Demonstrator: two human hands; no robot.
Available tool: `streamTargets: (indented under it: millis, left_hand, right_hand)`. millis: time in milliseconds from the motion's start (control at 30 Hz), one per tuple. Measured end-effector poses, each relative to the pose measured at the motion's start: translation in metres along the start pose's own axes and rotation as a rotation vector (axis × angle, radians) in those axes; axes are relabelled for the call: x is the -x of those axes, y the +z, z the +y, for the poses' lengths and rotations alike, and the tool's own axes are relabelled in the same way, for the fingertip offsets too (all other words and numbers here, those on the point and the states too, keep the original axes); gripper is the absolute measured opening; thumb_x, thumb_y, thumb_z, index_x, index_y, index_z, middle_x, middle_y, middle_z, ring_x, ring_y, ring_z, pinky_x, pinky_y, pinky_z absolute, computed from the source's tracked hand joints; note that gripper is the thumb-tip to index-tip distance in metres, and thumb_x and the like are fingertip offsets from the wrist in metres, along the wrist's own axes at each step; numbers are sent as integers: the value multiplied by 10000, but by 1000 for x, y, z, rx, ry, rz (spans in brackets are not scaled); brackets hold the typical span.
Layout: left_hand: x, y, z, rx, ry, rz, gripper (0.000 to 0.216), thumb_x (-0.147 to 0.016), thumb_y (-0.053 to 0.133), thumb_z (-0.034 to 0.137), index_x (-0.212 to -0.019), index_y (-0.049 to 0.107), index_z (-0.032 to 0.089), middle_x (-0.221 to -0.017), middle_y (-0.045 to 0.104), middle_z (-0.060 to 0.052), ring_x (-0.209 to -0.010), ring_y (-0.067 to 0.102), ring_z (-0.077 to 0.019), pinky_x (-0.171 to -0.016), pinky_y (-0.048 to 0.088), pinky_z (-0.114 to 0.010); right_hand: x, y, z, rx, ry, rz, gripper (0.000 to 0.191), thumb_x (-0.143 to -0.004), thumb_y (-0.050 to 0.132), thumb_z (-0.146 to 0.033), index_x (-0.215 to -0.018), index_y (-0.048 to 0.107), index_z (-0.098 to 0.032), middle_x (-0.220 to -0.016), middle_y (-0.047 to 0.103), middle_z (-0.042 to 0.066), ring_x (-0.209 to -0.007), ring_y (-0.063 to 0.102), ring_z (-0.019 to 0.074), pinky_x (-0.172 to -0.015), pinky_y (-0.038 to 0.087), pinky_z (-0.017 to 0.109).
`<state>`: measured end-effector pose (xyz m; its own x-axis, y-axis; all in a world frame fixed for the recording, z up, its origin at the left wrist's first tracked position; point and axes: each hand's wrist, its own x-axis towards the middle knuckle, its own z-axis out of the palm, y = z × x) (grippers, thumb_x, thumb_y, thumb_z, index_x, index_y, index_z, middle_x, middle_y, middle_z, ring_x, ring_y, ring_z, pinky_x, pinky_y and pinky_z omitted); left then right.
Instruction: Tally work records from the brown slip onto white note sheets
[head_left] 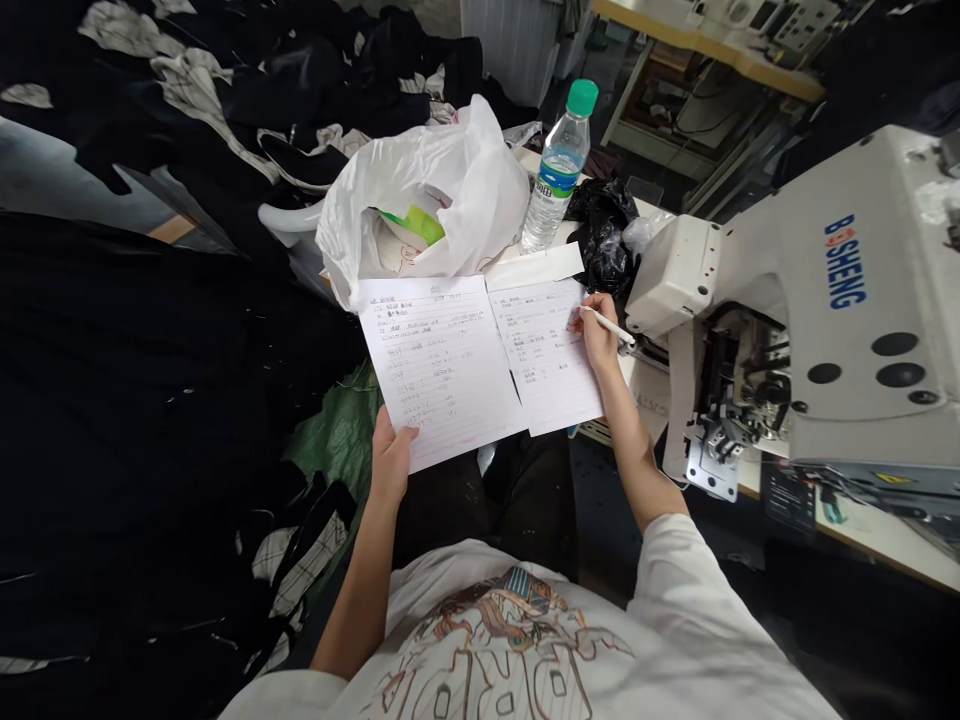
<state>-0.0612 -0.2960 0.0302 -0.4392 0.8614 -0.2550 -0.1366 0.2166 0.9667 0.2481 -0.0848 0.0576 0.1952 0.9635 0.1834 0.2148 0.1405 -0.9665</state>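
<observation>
By the sewing machine [847, 300], right grip [596, 335] pinches a pen [609, 325], left grip [390, 455] holds notebook [439, 365].

The white sewing machine [825, 330] stands just beside my right hand [598, 335]; the water bottle [559, 170] and plastic bag [424, 190] block the far side; a narrow gap runs between my forearm [634, 440] and the needle plate [709, 472].

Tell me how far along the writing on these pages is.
Done: the left page carries handwritten lines down most of its length. In hand: the right hand grips a white pen at the right page, whose upper part is written on, while the left hand holds the left page's lower edge. Left: the bottom of the right page still looks unwritten.
</observation>
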Motion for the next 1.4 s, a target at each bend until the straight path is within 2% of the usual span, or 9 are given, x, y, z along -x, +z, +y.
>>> streamTargets:
  millis: [200,333,433,700,933,1133,1400]
  left_hand:
    - [0,2,2,-8,-7,37,485,-730,598,183,-1213,620,223,-1234,670,-75,-1194,619,-323,-994,542,-452]
    - [1,1,3,-20,-1,37,515,-738,613,184,-1252,614,216,-1267,663,-82,-1207,619,-321,-990,548,-441]
    - [1,1,3,-34,16,30,531,-749,628,192,-1280,609,211,-1301,648,-88,-1227,613,-324,-977,557,-431]
    - [0,0,1,-30,3,29,530,-746,638,175,-1273,617,226,-1341,627,-83,-1263,590,-326,-1010,547,-439]
    - [-6,0,-6,12,26,52,514,-705,643,171,-1217,642,206,-1260,664,-80,-1183,634,-309,-958,570,-412]
    - [-5,0,-4,10,39,54,507,-707,640,177,-1214,644,207,-1241,673,-76,-1170,637,-304,-951,570,-410]
    - [0,0,4,-1,28,28,508,-729,653,202,-1237,639,210,-1313,645,-99,-1234,605,-339,-928,582,-433]
  right_hand:
    - [8,3,-2,108,-50,56,90,-824,514,-278,-794,431,-257,-683,519,-48,-582,491,127,-589,423,287]
    - [12,5,-8,215,-68,125,208,-746,558,-219,-663,371,-253,-600,438,-63,-608,444,129,-644,379,291]
    - [16,7,-14,269,-77,123,235,-698,558,-194,-615,345,-248,-552,383,-82,-578,391,116,-644,343,289]
    - [19,12,-18,340,-61,159,237,-690,530,-197,-603,314,-248,-534,349,-96,-568,372,107,-632,317,278]
    - [19,12,-19,364,-62,118,233,-671,545,-205,-583,333,-244,-521,356,-95,-553,380,105,-615,320,273]
    - [19,11,-17,375,-58,105,217,-682,530,-211,-599,334,-248,-528,359,-94,-554,388,109,-616,329,276]
    - [20,11,-20,392,-59,93,217,-688,523,-219,-601,327,-249,-524,377,-89,-561,392,113,-632,329,282]
